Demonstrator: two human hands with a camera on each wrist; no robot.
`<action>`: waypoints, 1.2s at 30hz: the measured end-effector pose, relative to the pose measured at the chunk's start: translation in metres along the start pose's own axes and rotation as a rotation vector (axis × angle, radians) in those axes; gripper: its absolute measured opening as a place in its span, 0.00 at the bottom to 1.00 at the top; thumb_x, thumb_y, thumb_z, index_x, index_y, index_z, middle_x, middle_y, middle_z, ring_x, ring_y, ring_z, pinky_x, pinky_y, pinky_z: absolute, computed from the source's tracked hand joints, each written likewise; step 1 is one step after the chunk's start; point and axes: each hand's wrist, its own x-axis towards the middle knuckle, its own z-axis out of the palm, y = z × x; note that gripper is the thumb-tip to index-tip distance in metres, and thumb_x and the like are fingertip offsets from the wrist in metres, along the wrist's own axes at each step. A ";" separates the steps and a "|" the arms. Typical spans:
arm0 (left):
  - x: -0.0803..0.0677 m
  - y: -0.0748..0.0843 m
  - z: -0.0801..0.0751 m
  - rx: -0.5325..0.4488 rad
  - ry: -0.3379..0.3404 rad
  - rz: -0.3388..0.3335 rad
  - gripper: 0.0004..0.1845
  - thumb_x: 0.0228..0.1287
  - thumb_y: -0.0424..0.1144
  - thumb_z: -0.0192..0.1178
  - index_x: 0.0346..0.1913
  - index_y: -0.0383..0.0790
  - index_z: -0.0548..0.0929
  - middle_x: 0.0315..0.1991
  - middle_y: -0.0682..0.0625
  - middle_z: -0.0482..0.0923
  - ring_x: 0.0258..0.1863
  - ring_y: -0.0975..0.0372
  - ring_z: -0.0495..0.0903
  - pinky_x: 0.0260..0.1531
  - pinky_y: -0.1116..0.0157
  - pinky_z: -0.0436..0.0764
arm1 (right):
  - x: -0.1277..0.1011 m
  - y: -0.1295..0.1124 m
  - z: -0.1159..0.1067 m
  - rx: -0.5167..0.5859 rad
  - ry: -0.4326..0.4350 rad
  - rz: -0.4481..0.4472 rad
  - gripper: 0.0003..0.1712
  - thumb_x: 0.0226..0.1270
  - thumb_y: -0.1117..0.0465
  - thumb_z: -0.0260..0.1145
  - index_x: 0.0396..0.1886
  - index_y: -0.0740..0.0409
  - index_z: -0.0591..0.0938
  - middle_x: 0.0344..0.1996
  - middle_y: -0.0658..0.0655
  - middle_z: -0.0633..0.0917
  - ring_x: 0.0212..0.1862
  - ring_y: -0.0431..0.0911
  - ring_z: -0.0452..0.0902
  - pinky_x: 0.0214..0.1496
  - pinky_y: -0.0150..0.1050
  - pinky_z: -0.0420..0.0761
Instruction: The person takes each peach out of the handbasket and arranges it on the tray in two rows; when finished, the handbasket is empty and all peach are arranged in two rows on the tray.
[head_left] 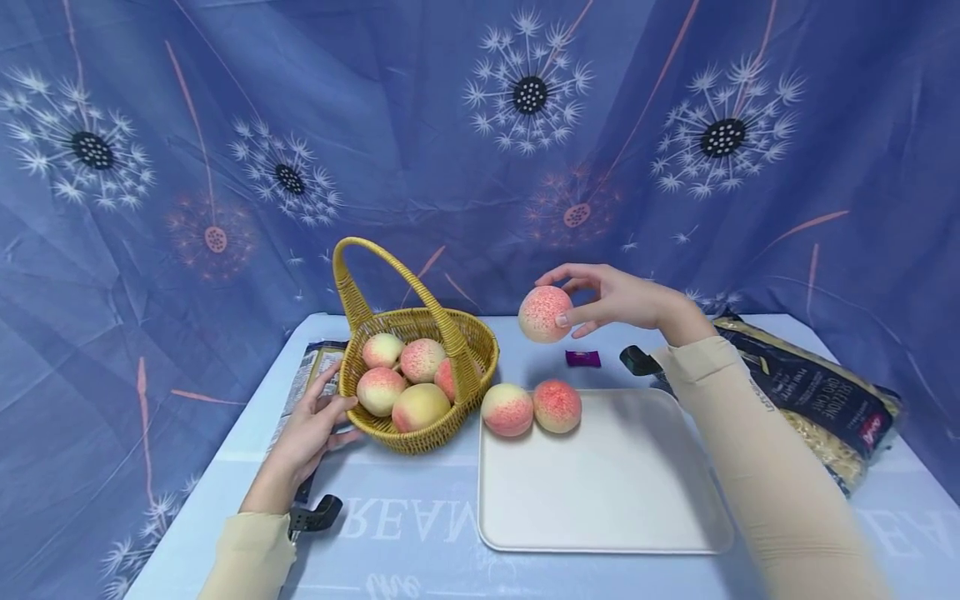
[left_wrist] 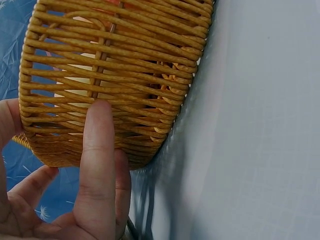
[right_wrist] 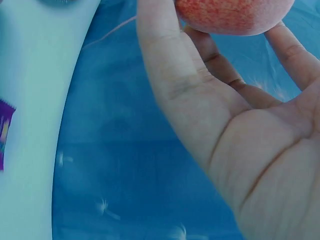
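Observation:
My right hand point(head_left: 592, 300) holds a pink-speckled peach point(head_left: 545, 314) by the fingertips in the air, above the table behind the white tray point(head_left: 607, 492). The right wrist view shows that peach point(right_wrist: 235, 15) pinched between thumb and fingers. Two more peaches point(head_left: 507, 409) point(head_left: 557, 406) sit side by side at the tray's far left corner. A woven yellow basket point(head_left: 420, 433) with a tall handle holds several peaches point(head_left: 420, 360). My left hand point(head_left: 318, 421) rests against the basket's left side; its fingers point(left_wrist: 97, 150) press straight on the wicker wall point(left_wrist: 115, 75).
A small purple wrapper point(head_left: 582, 358) lies behind the tray. A dark bag of noodles point(head_left: 817, 392) lies at the right. A printed packet point(head_left: 315, 371) lies under the basket's left side. Blue dandelion cloth covers the table and the backdrop.

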 end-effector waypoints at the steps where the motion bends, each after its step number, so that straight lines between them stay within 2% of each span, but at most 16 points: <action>1: 0.000 0.000 0.000 0.003 0.002 0.000 0.44 0.82 0.35 0.56 0.89 0.64 0.46 0.70 0.35 0.65 0.49 0.62 0.88 0.52 0.57 0.94 | -0.005 0.002 -0.001 -0.002 0.002 0.004 0.35 0.72 0.59 0.75 0.76 0.46 0.75 0.67 0.62 0.78 0.66 0.58 0.77 0.56 0.54 0.94; 7: 0.000 0.001 0.000 0.015 0.005 0.000 0.44 0.82 0.36 0.56 0.89 0.65 0.46 0.70 0.35 0.65 0.49 0.62 0.88 0.53 0.57 0.93 | -0.031 0.012 -0.005 -0.038 0.008 0.035 0.36 0.71 0.57 0.77 0.76 0.44 0.74 0.68 0.63 0.77 0.65 0.60 0.78 0.55 0.53 0.94; 18: 0.000 0.000 0.000 -0.002 -0.004 -0.002 0.44 0.82 0.35 0.55 0.89 0.64 0.46 0.70 0.34 0.63 0.49 0.62 0.88 0.52 0.58 0.93 | -0.067 0.047 -0.004 -0.003 -0.009 0.063 0.38 0.73 0.60 0.74 0.79 0.51 0.70 0.71 0.69 0.73 0.58 0.56 0.85 0.54 0.53 0.94; 24: 0.000 0.000 0.000 -0.011 -0.015 0.008 0.44 0.82 0.35 0.55 0.89 0.64 0.46 0.72 0.33 0.62 0.49 0.62 0.88 0.53 0.58 0.93 | -0.080 0.067 -0.001 -0.008 -0.014 0.105 0.38 0.73 0.58 0.75 0.79 0.49 0.70 0.70 0.70 0.74 0.53 0.55 0.87 0.52 0.50 0.94; 29: -0.002 0.000 0.000 -0.013 -0.012 -0.001 0.44 0.83 0.36 0.55 0.89 0.64 0.45 0.75 0.32 0.59 0.49 0.63 0.88 0.53 0.59 0.93 | -0.086 0.083 0.003 0.019 -0.017 0.136 0.38 0.72 0.59 0.75 0.78 0.52 0.71 0.67 0.70 0.76 0.54 0.54 0.86 0.53 0.53 0.94; 36: -0.002 -0.001 0.001 -0.026 -0.016 0.026 0.44 0.82 0.34 0.55 0.89 0.62 0.46 0.69 0.34 0.63 0.47 0.63 0.89 0.51 0.58 0.94 | -0.093 0.100 0.013 0.077 -0.030 0.174 0.37 0.71 0.59 0.74 0.77 0.52 0.72 0.66 0.69 0.76 0.56 0.56 0.85 0.53 0.52 0.94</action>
